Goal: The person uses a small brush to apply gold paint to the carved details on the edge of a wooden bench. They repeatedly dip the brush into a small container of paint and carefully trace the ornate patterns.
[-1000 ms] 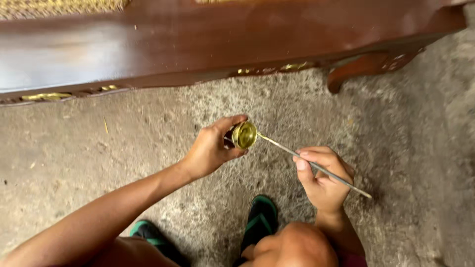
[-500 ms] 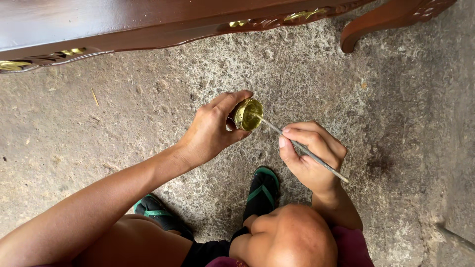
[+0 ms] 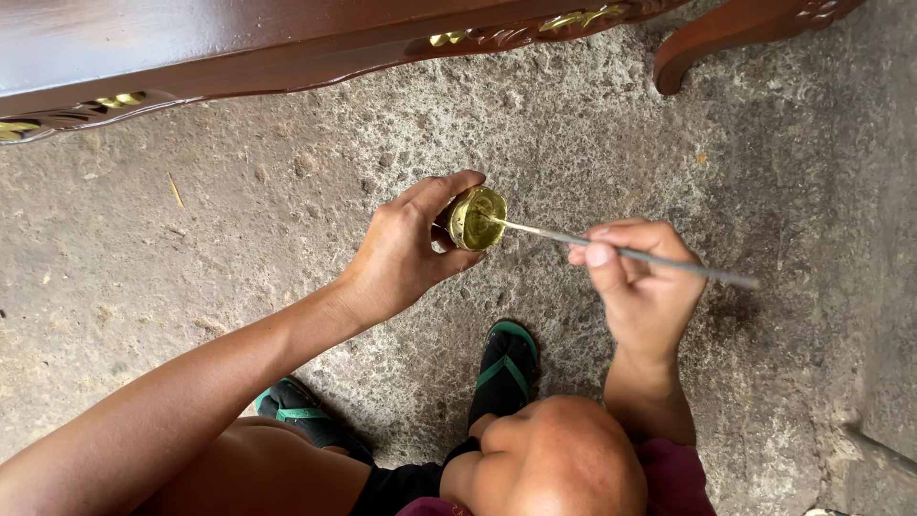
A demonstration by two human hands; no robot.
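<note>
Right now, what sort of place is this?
Probably a furniture finishing workshop: rough concrete floor, dark varnished wooden furniture with gold-painted carving, and a small pot of gold paint with a thin brush.

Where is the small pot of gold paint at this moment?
In the head view, the small pot of gold paint sits near the centre, held in the left hand, above the concrete floor. The thin brush in the right hand dips into it.

Looking like a small furniture-finishing workshop, likely open-air; rough, stained concrete floor (image 3: 239,248) is lying bare underfoot; a dark varnished wooden furniture piece (image 3: 287,43) with gilded carved trim (image 3: 573,19) and a curved carved leg (image 3: 735,29) is standing on it; the worker is squatting in green flip-flops (image 3: 504,368).
</note>
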